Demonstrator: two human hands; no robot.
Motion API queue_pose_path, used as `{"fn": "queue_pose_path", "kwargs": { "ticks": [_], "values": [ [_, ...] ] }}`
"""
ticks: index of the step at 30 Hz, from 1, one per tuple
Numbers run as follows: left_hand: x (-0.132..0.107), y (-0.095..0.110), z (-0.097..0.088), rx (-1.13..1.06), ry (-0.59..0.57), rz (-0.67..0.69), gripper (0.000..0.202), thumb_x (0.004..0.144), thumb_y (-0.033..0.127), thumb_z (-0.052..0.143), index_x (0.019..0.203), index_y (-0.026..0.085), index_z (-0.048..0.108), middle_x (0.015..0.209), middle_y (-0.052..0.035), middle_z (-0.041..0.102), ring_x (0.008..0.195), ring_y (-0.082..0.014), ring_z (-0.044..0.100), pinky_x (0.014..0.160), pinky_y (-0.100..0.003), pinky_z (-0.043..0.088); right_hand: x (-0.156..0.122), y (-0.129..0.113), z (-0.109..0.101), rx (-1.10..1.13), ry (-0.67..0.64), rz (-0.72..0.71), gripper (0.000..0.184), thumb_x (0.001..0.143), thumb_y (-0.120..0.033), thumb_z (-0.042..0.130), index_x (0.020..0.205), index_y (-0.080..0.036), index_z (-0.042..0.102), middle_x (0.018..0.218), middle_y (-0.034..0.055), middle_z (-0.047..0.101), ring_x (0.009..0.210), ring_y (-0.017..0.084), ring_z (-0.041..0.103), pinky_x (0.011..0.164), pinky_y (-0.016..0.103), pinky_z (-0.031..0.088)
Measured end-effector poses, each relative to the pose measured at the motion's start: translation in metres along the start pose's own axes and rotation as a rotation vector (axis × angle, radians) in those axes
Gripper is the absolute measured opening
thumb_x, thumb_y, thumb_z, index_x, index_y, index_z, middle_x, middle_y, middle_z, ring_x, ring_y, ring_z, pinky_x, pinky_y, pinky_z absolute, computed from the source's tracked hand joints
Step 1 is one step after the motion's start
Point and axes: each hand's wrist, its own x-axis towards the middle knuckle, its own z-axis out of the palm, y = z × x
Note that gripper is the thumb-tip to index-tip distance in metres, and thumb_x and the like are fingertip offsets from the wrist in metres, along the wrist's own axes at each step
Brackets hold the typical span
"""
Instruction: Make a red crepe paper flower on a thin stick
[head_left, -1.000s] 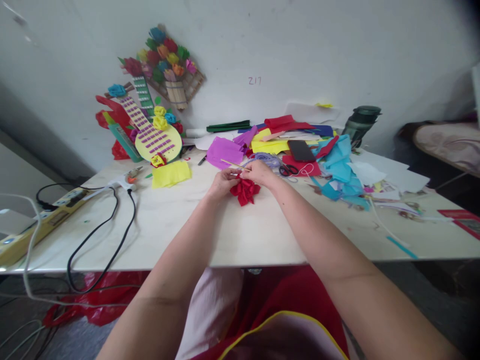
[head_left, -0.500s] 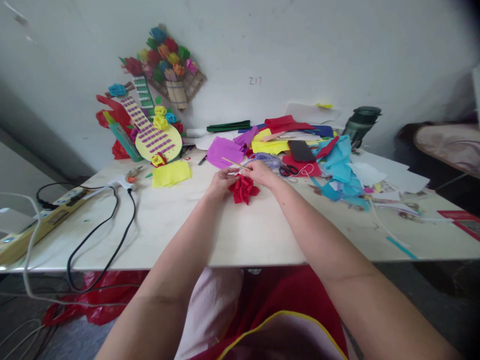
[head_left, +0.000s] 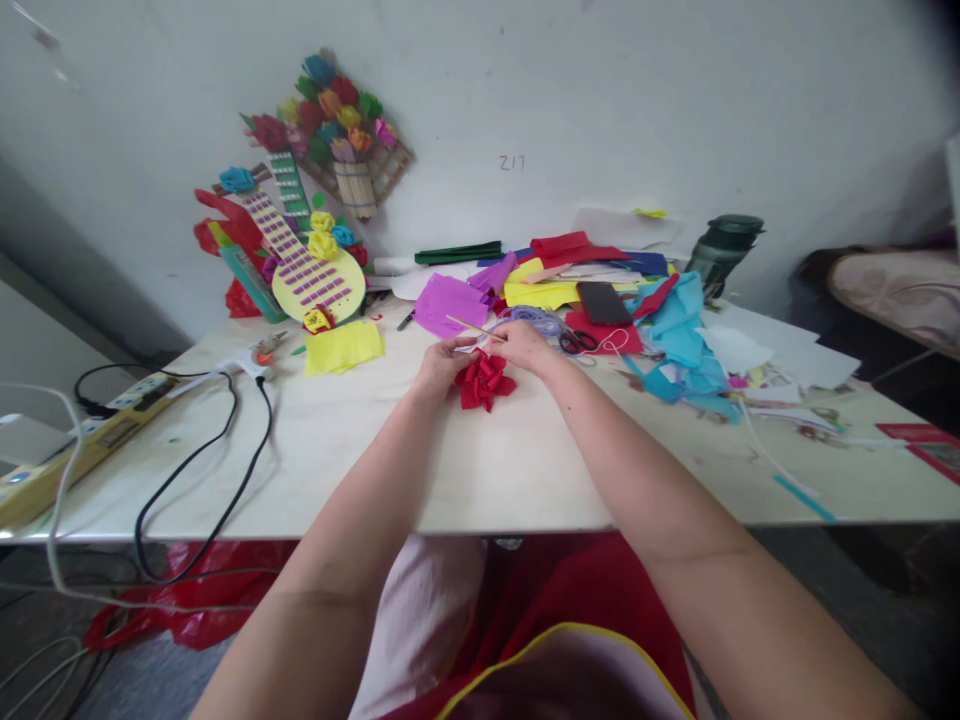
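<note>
A red crepe-paper flower [head_left: 483, 380] hangs just above the white table [head_left: 480, 470], between both my hands. My left hand [head_left: 442, 362] pinches its top on the left side. My right hand [head_left: 525, 346] is closed on the same spot from the right, where a thin wooden stick [head_left: 466, 325] pokes out toward the upper left. A bit of white thread or tape shows between my fingertips. Both forearms reach in from the lower edge of the view.
Coloured paper sheets [head_left: 450, 300], black scissors [head_left: 576, 341], a dark phone [head_left: 602, 301] and blue crepe [head_left: 679, 335] lie behind my hands. A paper guitar [head_left: 300, 265] and a flower basket [head_left: 349, 150] lean on the wall. A power strip [head_left: 82, 440] with cables is left; a green bottle [head_left: 720, 250] stands right.
The red flower has turned and shifted slightly left and up between my fingers. My hands have stayed at the same spot.
</note>
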Motion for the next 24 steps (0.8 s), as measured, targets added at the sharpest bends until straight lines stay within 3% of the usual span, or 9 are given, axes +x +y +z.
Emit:
{"fn": "queue_pose_path", "kwargs": {
  "ticks": [4,13,24],
  "values": [
    [0.0002,-0.0005,0.0002,0.004,0.017,-0.015,0.047,0.057,0.02,0.081,0.099,0.009,0.064,0.054,-0.0002,0.063,0.046,-0.0112,0.058,0.048,-0.02,0.044,0.0019,0.0009,0.0012,0.008,0.029,-0.013,0.017,0.071,-0.025,0.056,0.076,-0.015,0.069,0.071,0.0018,0.063,0.063,0.011,0.048,0.056,0.022,0.031],
    [0.0,-0.0006,0.0017,-0.035,0.02,-0.009,0.05,0.058,0.019,0.079,0.105,0.008,0.062,0.058,-0.0016,0.065,0.052,-0.0128,0.061,0.056,-0.023,0.048,0.0011,-0.0025,0.0017,-0.037,-0.037,0.028,0.022,0.07,-0.035,0.058,0.066,-0.016,0.067,0.054,-0.0015,0.051,0.054,0.01,0.042,0.052,0.024,0.028],
    [0.0036,-0.0059,-0.0012,-0.077,-0.017,0.002,0.043,0.063,0.019,0.076,0.103,0.01,0.063,0.061,-0.0017,0.066,0.054,-0.0129,0.061,0.059,-0.024,0.05,0.0057,0.0016,0.0102,0.021,-0.03,0.011,0.015,0.068,-0.028,0.059,0.063,-0.015,0.064,0.054,-0.0007,0.051,0.053,0.01,0.042,0.052,0.024,0.029]
  ]
}}
